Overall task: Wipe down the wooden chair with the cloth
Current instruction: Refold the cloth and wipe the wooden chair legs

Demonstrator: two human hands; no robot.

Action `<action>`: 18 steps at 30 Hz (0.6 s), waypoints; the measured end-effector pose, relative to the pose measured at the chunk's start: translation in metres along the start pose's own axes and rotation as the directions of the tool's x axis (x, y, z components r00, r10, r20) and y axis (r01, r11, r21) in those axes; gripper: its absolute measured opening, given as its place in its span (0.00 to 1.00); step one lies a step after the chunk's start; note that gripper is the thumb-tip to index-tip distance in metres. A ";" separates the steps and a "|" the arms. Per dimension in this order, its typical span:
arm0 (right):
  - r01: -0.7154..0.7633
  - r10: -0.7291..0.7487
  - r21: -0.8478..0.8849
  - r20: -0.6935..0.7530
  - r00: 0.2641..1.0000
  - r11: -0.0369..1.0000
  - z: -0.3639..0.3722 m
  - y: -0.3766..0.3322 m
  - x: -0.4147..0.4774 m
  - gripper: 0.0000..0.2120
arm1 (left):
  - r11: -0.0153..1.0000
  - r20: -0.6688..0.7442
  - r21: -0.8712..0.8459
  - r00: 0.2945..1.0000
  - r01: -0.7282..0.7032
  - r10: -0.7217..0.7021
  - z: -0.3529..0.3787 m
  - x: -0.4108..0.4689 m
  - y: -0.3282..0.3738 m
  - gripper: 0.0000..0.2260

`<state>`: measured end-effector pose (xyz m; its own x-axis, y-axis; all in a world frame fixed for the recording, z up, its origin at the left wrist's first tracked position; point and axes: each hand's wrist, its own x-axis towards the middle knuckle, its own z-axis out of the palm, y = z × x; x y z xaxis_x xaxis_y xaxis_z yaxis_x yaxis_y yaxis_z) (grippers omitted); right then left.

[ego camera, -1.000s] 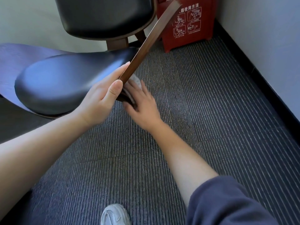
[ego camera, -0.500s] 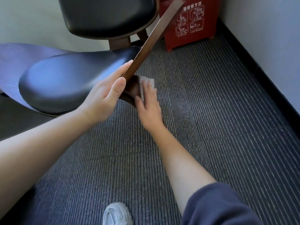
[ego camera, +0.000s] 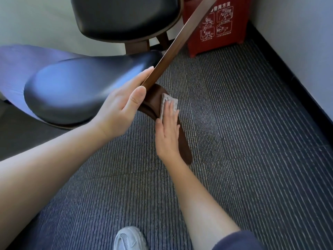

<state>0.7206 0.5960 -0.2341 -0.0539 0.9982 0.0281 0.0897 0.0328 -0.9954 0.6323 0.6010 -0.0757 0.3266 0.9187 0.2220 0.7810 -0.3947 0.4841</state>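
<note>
The wooden chair has a black padded seat (ego camera: 81, 91), a black backrest (ego camera: 124, 17) and a brown wooden armrest (ego camera: 180, 40) running diagonally. My left hand (ego camera: 120, 109) grips the armrest's lower end, thumb on its near face. Below it the brown wooden leg (ego camera: 184, 150) slopes down to the carpet. My right hand (ego camera: 167, 130) lies flat with straight fingers, pressing a small white-grey cloth (ego camera: 164, 101) against the upper part of that leg. Most of the cloth is under my fingers.
A red box (ego camera: 221, 24) with white pictograms stands on the floor behind the armrest, near the corner. A white wall with dark skirting (ego camera: 292, 83) runs along the right. Striped dark carpet (ego camera: 243, 141) covers the floor. My white shoe (ego camera: 129, 239) shows at the bottom.
My right hand has turned from curled under the armrest joint to flat on the leg, sliding the cloth outward and down. The left hand keeps its grip.
</note>
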 end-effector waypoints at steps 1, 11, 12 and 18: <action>-0.009 0.009 -0.004 -0.007 1.000 1.000 0.000 0.004 -0.001 0.25 | 1.000 0.003 0.003 1.000 0.003 -0.003 0.000 0.000 0.000 0.31; -0.195 0.192 -0.056 -0.050 0.980 0.979 0.000 0.033 -0.005 0.28 | 0.999 0.002 0.019 0.999 0.034 -0.034 -0.001 0.001 0.004 0.28; -0.256 0.252 -0.067 -0.063 0.966 0.964 -0.001 0.039 -0.003 0.28 | 0.999 0.002 0.018 0.999 0.033 -0.033 -0.001 0.001 0.004 0.28; -0.317 0.317 -0.012 -0.034 0.948 0.948 -0.004 0.066 -0.001 0.25 | 0.999 -0.006 0.034 1.000 0.024 -0.023 0.001 0.001 0.002 0.29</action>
<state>0.7301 0.5975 -0.2992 0.0110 0.9584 -0.2854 0.1146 -0.2847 -0.9517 0.6346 0.6009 -0.0753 0.3052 0.9276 0.2156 0.8059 -0.3722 0.4605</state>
